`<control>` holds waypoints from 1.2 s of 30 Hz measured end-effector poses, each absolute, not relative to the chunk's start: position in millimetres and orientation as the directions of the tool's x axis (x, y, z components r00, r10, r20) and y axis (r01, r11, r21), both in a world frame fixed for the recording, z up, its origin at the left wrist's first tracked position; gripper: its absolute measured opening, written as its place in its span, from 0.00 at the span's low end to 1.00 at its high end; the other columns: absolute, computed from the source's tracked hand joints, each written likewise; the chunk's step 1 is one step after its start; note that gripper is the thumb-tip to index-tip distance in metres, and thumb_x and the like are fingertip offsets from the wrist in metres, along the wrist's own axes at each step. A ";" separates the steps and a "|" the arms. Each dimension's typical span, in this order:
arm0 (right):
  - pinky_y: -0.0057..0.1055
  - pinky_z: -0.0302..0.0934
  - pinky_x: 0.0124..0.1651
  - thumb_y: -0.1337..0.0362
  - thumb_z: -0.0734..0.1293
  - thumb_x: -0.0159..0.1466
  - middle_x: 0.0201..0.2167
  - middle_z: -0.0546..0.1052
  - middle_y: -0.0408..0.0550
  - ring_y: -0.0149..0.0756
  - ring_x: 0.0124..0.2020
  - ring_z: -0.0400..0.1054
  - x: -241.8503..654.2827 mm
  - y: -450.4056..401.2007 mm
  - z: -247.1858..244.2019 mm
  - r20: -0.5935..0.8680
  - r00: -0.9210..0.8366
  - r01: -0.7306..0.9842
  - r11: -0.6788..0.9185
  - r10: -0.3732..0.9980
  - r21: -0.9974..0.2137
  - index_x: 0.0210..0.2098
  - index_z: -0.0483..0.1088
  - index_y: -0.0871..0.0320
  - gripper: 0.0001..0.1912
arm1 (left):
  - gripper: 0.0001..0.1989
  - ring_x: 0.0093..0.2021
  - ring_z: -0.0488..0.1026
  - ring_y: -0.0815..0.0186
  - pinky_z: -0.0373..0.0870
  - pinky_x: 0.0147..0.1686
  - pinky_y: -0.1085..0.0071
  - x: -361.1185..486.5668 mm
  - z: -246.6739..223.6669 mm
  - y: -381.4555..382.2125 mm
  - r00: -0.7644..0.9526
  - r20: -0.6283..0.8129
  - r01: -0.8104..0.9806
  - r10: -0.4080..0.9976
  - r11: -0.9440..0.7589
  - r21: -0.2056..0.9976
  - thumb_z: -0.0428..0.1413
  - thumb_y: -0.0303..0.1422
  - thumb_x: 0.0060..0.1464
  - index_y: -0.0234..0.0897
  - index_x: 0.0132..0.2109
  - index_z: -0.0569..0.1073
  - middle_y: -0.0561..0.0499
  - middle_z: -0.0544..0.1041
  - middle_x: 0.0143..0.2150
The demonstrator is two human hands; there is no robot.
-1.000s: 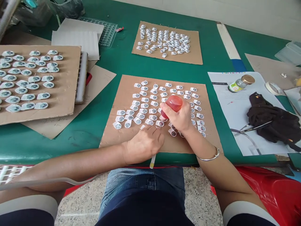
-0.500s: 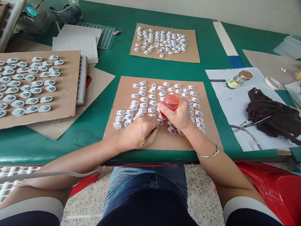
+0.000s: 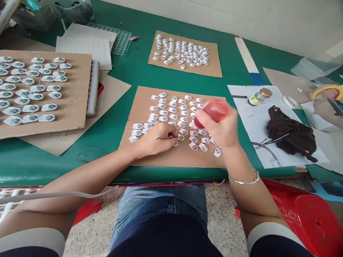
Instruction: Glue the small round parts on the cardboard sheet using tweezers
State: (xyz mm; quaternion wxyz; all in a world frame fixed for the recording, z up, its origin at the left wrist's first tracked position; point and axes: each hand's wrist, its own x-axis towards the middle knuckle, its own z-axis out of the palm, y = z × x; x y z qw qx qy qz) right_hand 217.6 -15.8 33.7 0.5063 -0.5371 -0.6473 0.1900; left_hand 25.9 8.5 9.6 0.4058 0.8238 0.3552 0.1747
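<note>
My left hand point(image 3: 159, 138) rests on the near part of a brown cardboard sheet point(image 3: 150, 157), fingers pinched around a thin, metallic, stick-like tool point(image 3: 164, 137). Just beyond its fingertips lies a small white tag point(image 3: 183, 131) with a dark round print; several like it stand in rows across the sheet. My right hand point(image 3: 223, 125) is wrapped round a red, see-through squeeze bottle point(image 3: 215, 110), tilted with its lower end toward the tags. Motion blurs this hand and the bottle. The right hand and forearm hide tags on the sheet's right side.
Another tag-covered cardboard point(image 3: 72, 107) sits raised at left, and a smaller one point(image 3: 217, 69) lies at the back. To the right, a printed paper point(image 3: 241, 117) bears a glass jar point(image 3: 259, 96), dark cloth point(image 3: 292, 132) and scissors-like metal tool point(image 3: 278, 139). A red stool point(image 3: 302, 217) stands below.
My right hand has lifted the red bottle away from the middle tags, moving right and tilting it more. My left hand has shifted slightly; its tool now lies flatter. The view has turned a little.
</note>
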 end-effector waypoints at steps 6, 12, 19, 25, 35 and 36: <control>0.29 0.68 0.26 0.57 0.69 0.54 0.33 0.68 0.45 0.32 0.30 0.70 227.3 -59.9 12.5 0.467 0.420 0.327 0.350 0.778 -0.878 0.43 0.61 0.56 0.20 | 0.08 0.22 0.65 0.75 0.57 0.22 0.78 24.5 2.8 12.4 0.677 0.045 0.379 0.735 -0.400 0.834 0.51 0.22 0.46 0.34 0.26 0.74 0.57 0.72 0.21; 0.31 0.69 0.28 0.58 0.69 0.53 0.33 0.70 0.46 0.34 0.31 0.70 215.0 -72.6 -29.3 0.408 0.540 0.348 0.246 0.736 -0.904 0.37 0.66 0.60 0.15 | 0.08 0.22 0.65 0.75 0.58 0.23 0.78 23.9 -1.6 14.0 0.656 0.046 0.383 0.754 -0.385 0.840 0.51 0.23 0.45 0.35 0.28 0.75 0.57 0.72 0.21; 0.37 0.69 0.36 0.58 0.71 0.52 0.32 0.73 0.48 0.35 0.32 0.69 211.9 -73.7 -34.5 0.466 0.505 0.562 0.133 0.727 -0.817 0.34 0.70 0.61 0.15 | 0.08 0.23 0.67 0.74 0.58 0.22 0.78 25.5 3.7 11.6 0.638 -0.005 0.444 0.770 -0.363 0.819 0.51 0.25 0.46 0.35 0.28 0.75 0.56 0.74 0.23; 0.38 0.69 0.38 0.59 0.71 0.52 0.33 0.73 0.47 0.36 0.33 0.70 212.0 -72.2 -35.6 0.457 0.453 0.571 0.145 0.766 -0.808 0.35 0.70 0.60 0.14 | 0.07 0.25 0.69 0.72 0.60 0.23 0.78 26.1 5.8 10.4 0.643 -0.036 0.431 0.765 -0.323 0.842 0.52 0.25 0.47 0.33 0.29 0.75 0.54 0.75 0.24; 0.38 0.68 0.40 0.60 0.71 0.53 0.33 0.73 0.46 0.35 0.34 0.70 211.0 -71.5 -36.1 0.441 0.421 0.580 0.138 0.793 -0.803 0.36 0.69 0.60 0.14 | 0.08 0.25 0.69 0.74 0.60 0.23 0.78 25.6 5.7 10.3 0.640 -0.014 0.437 0.768 -0.348 0.830 0.52 0.23 0.46 0.34 0.28 0.75 0.55 0.75 0.24; 0.38 0.68 0.40 0.59 0.71 0.53 0.33 0.73 0.47 0.35 0.34 0.70 211.2 -71.2 -35.9 0.444 0.418 0.589 0.136 0.793 -0.796 0.36 0.69 0.60 0.14 | 0.08 0.24 0.69 0.74 0.60 0.23 0.78 25.7 5.3 10.3 0.640 -0.010 0.434 0.769 -0.350 0.830 0.52 0.23 0.46 0.34 0.28 0.75 0.56 0.75 0.24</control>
